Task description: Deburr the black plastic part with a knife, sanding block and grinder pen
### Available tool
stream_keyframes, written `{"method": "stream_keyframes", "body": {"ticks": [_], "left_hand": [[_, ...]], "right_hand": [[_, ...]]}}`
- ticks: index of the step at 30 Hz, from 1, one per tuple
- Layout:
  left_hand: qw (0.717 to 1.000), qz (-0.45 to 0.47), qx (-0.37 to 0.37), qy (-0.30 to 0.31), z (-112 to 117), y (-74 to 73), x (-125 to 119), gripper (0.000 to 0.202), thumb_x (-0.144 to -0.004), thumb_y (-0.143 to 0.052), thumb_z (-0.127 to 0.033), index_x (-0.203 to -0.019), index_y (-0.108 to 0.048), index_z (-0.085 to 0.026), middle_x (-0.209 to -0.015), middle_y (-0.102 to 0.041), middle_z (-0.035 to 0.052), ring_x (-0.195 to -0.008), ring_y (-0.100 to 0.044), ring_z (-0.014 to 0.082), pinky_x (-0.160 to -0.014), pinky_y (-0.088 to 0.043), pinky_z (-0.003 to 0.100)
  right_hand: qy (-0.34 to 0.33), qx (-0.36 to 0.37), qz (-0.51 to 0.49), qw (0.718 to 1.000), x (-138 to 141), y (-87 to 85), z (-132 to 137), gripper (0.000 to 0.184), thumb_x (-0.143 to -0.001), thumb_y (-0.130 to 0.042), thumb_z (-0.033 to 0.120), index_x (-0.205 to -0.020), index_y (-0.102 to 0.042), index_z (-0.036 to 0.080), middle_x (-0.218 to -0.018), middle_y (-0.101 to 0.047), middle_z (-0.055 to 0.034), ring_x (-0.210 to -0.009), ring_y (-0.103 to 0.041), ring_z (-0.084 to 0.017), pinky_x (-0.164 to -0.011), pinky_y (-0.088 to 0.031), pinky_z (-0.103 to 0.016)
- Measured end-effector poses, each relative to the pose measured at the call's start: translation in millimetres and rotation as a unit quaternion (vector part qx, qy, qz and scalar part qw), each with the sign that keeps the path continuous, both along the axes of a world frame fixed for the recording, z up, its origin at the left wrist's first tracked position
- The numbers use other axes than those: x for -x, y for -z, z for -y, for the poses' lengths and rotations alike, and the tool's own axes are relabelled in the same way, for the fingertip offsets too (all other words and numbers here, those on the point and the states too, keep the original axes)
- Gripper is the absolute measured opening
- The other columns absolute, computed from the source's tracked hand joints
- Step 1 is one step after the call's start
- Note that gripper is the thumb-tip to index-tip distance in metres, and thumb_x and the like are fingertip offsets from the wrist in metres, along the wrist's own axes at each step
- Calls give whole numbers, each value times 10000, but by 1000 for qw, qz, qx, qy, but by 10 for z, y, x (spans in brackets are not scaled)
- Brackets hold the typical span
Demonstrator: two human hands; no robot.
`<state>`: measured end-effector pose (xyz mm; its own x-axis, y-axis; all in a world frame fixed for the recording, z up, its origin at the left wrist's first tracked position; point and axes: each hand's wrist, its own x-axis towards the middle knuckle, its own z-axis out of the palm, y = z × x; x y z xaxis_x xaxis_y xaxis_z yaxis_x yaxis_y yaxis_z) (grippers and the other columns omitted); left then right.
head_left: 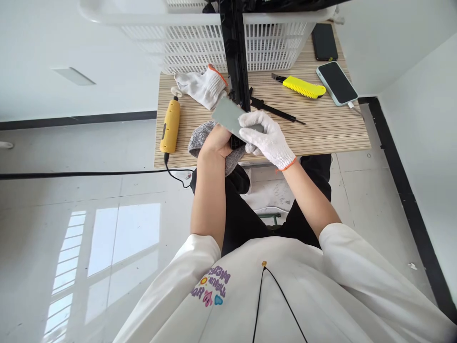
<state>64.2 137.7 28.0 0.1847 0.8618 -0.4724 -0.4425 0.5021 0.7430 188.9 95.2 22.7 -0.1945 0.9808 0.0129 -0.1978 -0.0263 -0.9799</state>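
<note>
A long black plastic strip (236, 57) runs from the basket toward me, its near end at the table's front edge. My bare left hand (217, 140) is closed around that near end; its fingertips are partly hidden. Under and beside this hand lies a speckled grey cloth (200, 135). My right hand (268, 136), in a white knit glove with an orange cuff, pinches a flat grey-green sheet (224, 114) resembling sandpaper. The sheet lies across the strip just above my left hand; whether it touches the strip, I cannot tell.
A white plastic basket (271, 45) stands at the back of the wooden table (332, 128). Around lie a white glove (203, 86), a corded yellow rotary tool (171, 125), a black caliper (276, 111), a yellow utility knife (303, 87) and two phones (337, 83).
</note>
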Motion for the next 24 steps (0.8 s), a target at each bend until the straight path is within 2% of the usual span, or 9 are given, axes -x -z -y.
{"method": "stream_keyframes", "body": {"ticks": [2, 4, 8, 11, 15, 19, 24], "left_hand": [[999, 11, -52, 14, 0, 1, 1, 26, -875, -696, -210, -894, -678, -206, -684, -703, -1, -905, -738, 223, -805, -611, 296], [996, 24, -77, 25, -4, 14, 5, 29, -890, -681, -212, -919, -680, -216, -703, -710, 2, -909, -738, 223, -797, -612, 304], [996, 23, -77, 24, -11, 36, 13, 31, -910, -666, -233, -885, -680, -219, -665, -694, 4, -889, -743, 223, -751, -611, 296], [998, 12, -59, 20, 0, 6, 8, 89, -938, -634, -267, -893, -690, -214, -662, -696, 9, -874, -740, 222, -737, -605, 302], [999, -26, -47, 6, 16, -39, -13, 129, -946, -603, -184, -847, -679, -219, -672, -705, 3, -917, -723, 209, -803, -580, 294], [998, -30, -51, 9, -3, 12, -9, 128, -929, -656, -273, -808, -662, -233, -675, -705, 12, -988, -703, 235, -865, -569, 337], [996, -10, -89, 30, -28, 84, 13, 143, -921, -657, -252, -781, -637, -229, -648, -688, -8, -958, -700, 208, -887, -558, 325]], "right_hand": [[5, -13, -11, 1000, -5, 26, -10, 245, -847, -703, 319, -994, -540, 210, -1069, -631, 4, -545, -511, -2, -415, -379, -138], [-20, -20, -11, 1000, -12, 51, -17, 261, -827, -724, 300, -981, -537, 203, -1089, -636, 1, -538, -505, 3, -418, -386, -136], [-14, -30, -24, 999, -25, 91, -17, 249, -851, -701, 322, -999, -540, 204, -1157, -623, -13, -532, -499, 8, -415, -390, -141], [-48, -35, -23, 998, -28, 108, -15, 271, -815, -736, 324, -970, -551, 200, -1189, -611, -16, -516, -476, 11, -405, -392, -152], [-14, -23, -21, 999, -44, 108, -24, 240, -849, -690, 328, -1003, -549, 211, -1193, -604, -4, -524, -435, 11, -380, -349, -135], [-39, -29, -8, 999, -78, 97, -39, 243, -824, -715, 290, -990, -558, 207, -1212, -594, 1, -548, -434, 10, -368, -328, -121], [-33, -35, -15, 999, -104, 80, -50, 226, -830, -709, 303, -976, -569, 202, -1229, -596, -2, -513, -404, 17, -342, -309, -123]]}}
